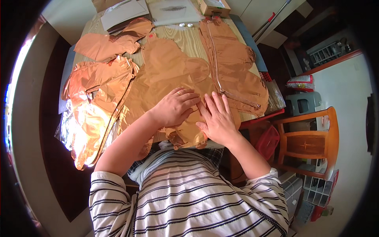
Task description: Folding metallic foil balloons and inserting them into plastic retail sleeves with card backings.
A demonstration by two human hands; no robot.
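Both hands lie flat and open, palms down, on a deflated rose-gold foil balloon (169, 75) spread across the wooden table (188, 39). The left hand (175, 106) has its fingers pointing right and slightly spread; a ring shows on one finger. The right hand (218, 118) sits just beside it, its fingertips nearly touching the left hand's, fingers pointing up and away from the body. Neither hand grips anything; they press the foil down.

The step looks like flattening or smoothing the balloon. To do it well, I judge the palms should stay flat and slide outward from where they meet, so trapped air moves toward an open edge and does not bunch under the fingers. The foil creases easily, so light, even pressure suits it better than pinching.

Left of the left hand lies a crumpled, shinier foil balloon (94, 106), catching bright light. Beyond the right hand, another flat foil balloon (233, 63) with a thin tube along it covers the table's far right part. Past both hands sit white sheets (122, 12) and a cardboard box (213, 6).
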